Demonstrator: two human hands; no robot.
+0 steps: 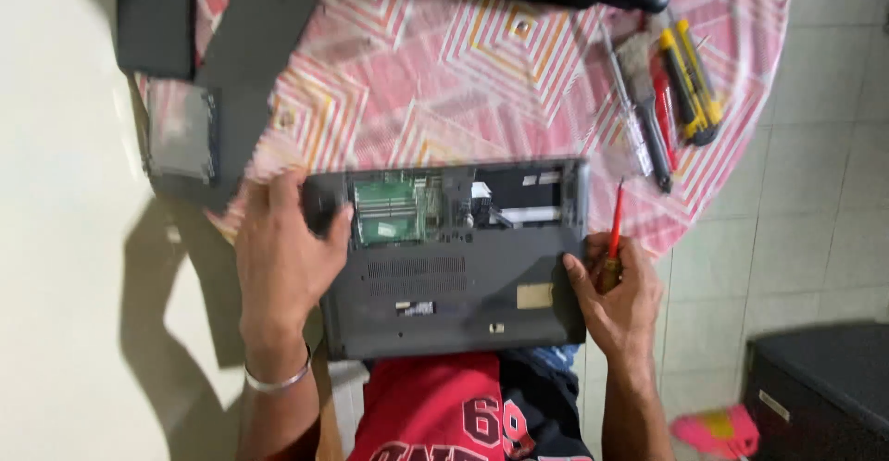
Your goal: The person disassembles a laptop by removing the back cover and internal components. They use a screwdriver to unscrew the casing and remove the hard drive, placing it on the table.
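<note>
Nearest my view, a red printed shirt (435, 410) fills the bottom edge, just below the upturned dark grey laptop (454, 280), which I take as my landmark. I see the laptop lying base-up on the near edge of a round table with a pink patterned cloth (407, 63), its access bay open and a green circuit board (394, 206) exposed. My left hand (282, 248) lies spread over the laptop's left corner, fingers loose and flat. My right hand (616, 299) presses against the laptop's right edge while clamped on a red screwdriver (613, 234), its shaft pointing away from me. Beyond the laptop to the right lies a cluster of other tools (671, 100). Beyond it to the left rest a flat grey cover panel (245, 72) and a silvery drive (181, 132).
</note>
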